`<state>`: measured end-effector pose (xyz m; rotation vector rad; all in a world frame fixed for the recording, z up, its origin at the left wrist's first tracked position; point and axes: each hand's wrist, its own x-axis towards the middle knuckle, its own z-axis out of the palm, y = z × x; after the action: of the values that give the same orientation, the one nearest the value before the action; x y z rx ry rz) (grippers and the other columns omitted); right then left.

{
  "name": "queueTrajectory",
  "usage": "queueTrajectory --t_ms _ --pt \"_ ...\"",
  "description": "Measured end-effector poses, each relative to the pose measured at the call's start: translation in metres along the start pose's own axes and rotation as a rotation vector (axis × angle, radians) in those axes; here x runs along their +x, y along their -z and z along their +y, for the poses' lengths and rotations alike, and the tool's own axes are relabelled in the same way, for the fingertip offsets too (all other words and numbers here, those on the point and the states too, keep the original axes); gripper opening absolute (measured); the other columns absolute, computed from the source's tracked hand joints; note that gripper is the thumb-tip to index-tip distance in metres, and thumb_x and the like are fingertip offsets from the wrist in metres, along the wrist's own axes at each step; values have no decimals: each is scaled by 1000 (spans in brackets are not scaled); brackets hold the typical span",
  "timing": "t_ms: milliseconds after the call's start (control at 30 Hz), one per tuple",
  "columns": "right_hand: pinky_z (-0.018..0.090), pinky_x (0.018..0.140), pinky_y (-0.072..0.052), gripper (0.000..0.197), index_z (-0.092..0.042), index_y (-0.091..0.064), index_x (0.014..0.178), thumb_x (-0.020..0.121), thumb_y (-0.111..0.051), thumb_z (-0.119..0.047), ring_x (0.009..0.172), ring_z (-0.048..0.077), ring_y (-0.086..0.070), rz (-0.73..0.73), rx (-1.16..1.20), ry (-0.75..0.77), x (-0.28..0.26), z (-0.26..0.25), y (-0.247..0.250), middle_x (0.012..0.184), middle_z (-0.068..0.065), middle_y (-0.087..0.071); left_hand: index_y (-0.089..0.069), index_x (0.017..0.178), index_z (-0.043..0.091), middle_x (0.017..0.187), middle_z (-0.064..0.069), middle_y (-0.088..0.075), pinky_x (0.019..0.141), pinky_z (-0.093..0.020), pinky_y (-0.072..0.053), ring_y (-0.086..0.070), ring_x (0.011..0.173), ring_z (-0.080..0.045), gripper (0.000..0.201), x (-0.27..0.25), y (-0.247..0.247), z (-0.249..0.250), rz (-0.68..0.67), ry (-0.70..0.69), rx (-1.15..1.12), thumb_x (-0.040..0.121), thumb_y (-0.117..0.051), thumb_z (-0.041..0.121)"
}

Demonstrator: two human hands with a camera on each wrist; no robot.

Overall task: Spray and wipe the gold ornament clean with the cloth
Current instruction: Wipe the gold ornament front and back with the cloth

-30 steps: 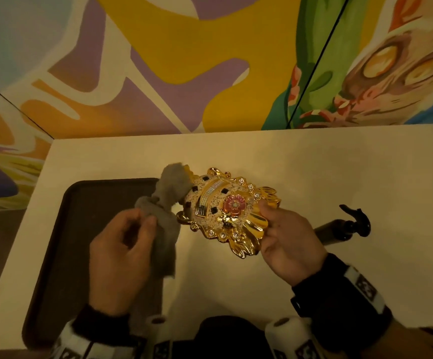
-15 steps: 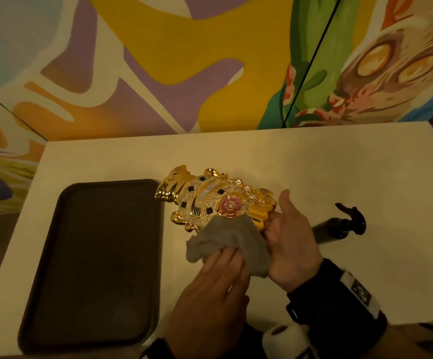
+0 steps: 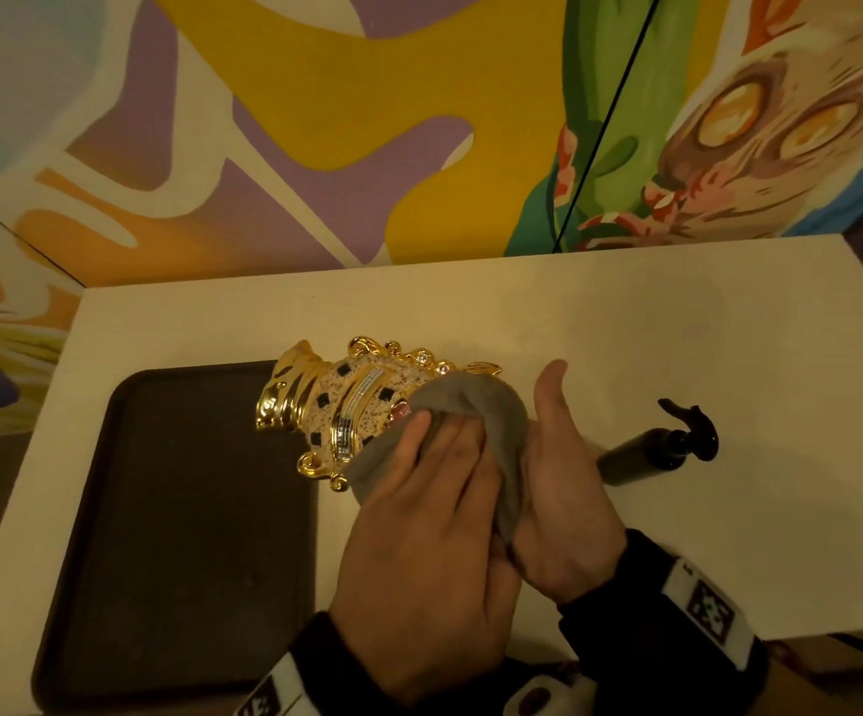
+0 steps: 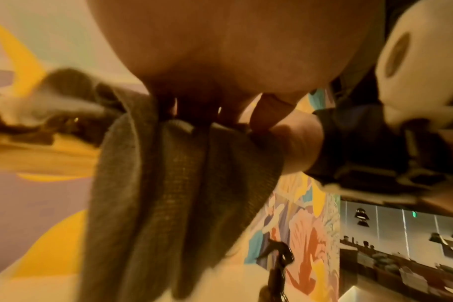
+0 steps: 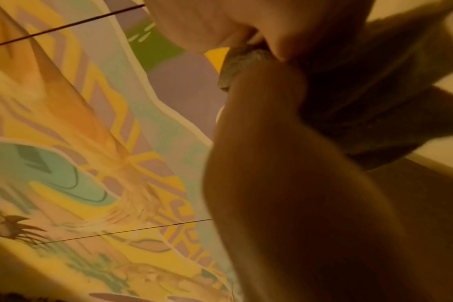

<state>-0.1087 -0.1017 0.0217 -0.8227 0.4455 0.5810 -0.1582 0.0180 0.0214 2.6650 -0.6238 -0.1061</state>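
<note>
The gold ornament, jewelled with black squares, is held above the white table in the head view. My right hand grips its right end from below, thumb pointing up, fingers hidden. The grey cloth covers the ornament's right part. My left hand lies over the cloth with fingers stretched out and presses it onto the ornament. In the left wrist view the cloth hangs bunched from under my fingers, with the thumb pinching it. The right wrist view shows only my right hand and the cloth.
A black spray bottle lies on its side on the table, just right of my right hand. A dark brown tray sits at the left, partly under the ornament. A painted wall rises behind the table's far edge.
My left hand carried the cloth from the ornament's left end to its lower edge, then up over its right part, covering the pink flower. The ornament has tilted slightly.
</note>
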Motion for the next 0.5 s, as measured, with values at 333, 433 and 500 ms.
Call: queueTrajectory --t_ms 333,433,500 --pt "33 101 -49 86 -22 -62 127 74 -20 -75 120 20 -61 -167 -161 88 -16 5 -12 122 3 -70 -46 144 10 149 -2 -48 123 -46 -7 -30 145 -12 72 20 33 5 0 -4 -49 76 -43 35" --pt "14 84 -53 70 -28 -70 109 77 -22 -68 112 7 -65 -205 -85 132 -19 3 -18 116 -4 -73 -45 144 9 147 -2 -50 124 -44 -8 -32 144 -10 73 19 34 8 -6 -45 -120 75 -42 33" --pt "16 83 -54 72 -27 -69 109 73 -25 -70 112 9 -66 -218 -73 131 -21 2 -17 116 -2 -73 -49 142 10 144 -1 -53 123 -45 -11 -38 141 -9 70 19 34 4 17 -67 -157 75 -43 29"
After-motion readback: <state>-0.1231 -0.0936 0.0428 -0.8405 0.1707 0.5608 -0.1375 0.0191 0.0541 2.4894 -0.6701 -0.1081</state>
